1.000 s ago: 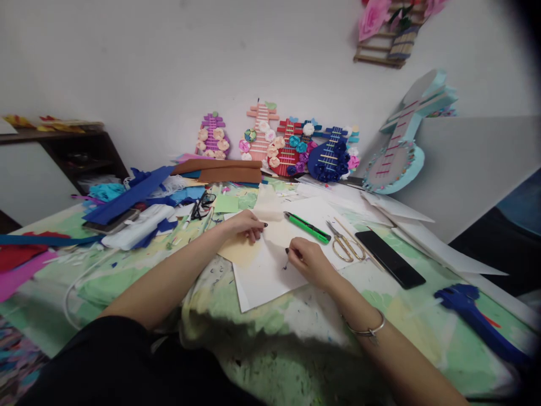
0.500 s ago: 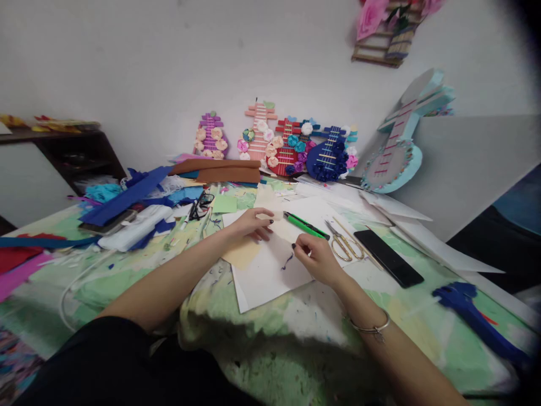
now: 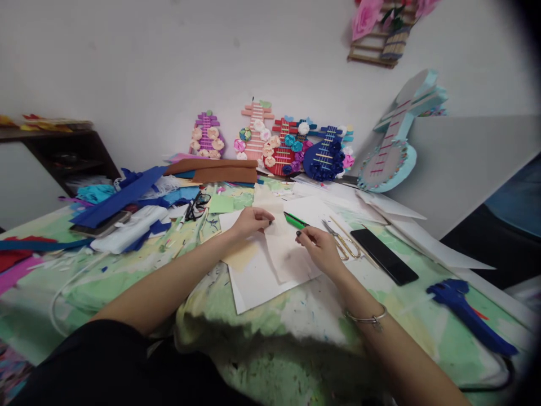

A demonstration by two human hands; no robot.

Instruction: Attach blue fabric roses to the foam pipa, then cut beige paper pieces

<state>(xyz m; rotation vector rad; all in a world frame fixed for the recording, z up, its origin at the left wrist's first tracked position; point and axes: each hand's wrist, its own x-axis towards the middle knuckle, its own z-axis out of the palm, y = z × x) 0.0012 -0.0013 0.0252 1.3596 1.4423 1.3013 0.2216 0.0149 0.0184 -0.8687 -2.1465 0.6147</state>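
A long strip of thin cream paper [image 3: 286, 256] lies over white sheets [image 3: 249, 287] in front of me. My left hand [image 3: 252, 221] has its fingers pinched at the strip's left edge. Opposite it, my right hand [image 3: 319, 246] pinches the strip's right edge with thumb and forefinger. Partly hidden behind my right fingers is a green utility knife [image 3: 295, 220]. Gold-handled scissors [image 3: 347, 248] lie just right of that hand, their handles partly covered. A piece of yellowish paper [image 3: 242, 254] sits under my left wrist.
A black phone [image 3: 384, 256] and a blue glue gun [image 3: 471, 316] lie to the right. Folded glasses [image 3: 198, 206], a white power strip [image 3: 129, 228] and blue material [image 3: 122, 197] are at left. Decorated paper lutes [image 3: 284, 148] line the wall.
The cream strip now spreads toward me between my hands, covering the purple mark on the white sheet. My right hand has its fingers at the strip's edge; the left has closed more.
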